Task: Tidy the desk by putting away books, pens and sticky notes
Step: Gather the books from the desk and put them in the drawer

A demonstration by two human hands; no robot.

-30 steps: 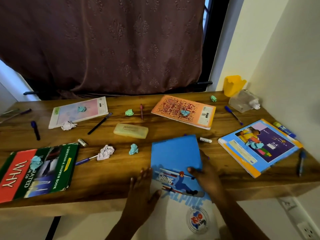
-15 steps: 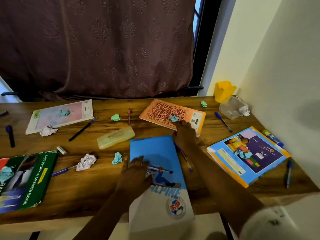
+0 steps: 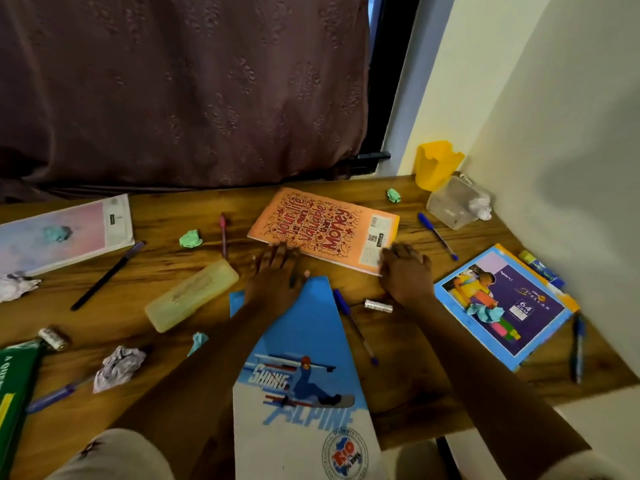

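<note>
An orange book (image 3: pixel 322 226) lies flat at the back middle of the wooden desk (image 3: pixel 398 393). My left hand (image 3: pixel 277 275) reaches over a blue skiing book (image 3: pixel 304 341), and its straight fingers touch the orange book's near left edge. My right hand (image 3: pixel 405 271) covers the orange book's near right corner, its fingertips hidden. Pens lie loose: a blue pen (image 3: pixel 436 235), another blue pen (image 3: pixel 353 327) beside the skiing book, a pink pen (image 3: pixel 223 233) and a black pen (image 3: pixel 107 275). Crumpled green notes (image 3: pixel 190 238) dot the desk.
A yellow holder (image 3: pixel 434 164) and a clear box (image 3: pixel 453 202) stand in the back right corner by the wall. A purple notebook (image 3: pixel 502 306) lies at right, a pencil case (image 3: pixel 192 294) left of my hands, a pink book (image 3: pixel 62 233) and green book (image 3: pixel 14 393) further left.
Both hands left the skiing book and moved back to the orange book's near edge. The teal crumpled note that lay on the orange book is gone from its cover.
</note>
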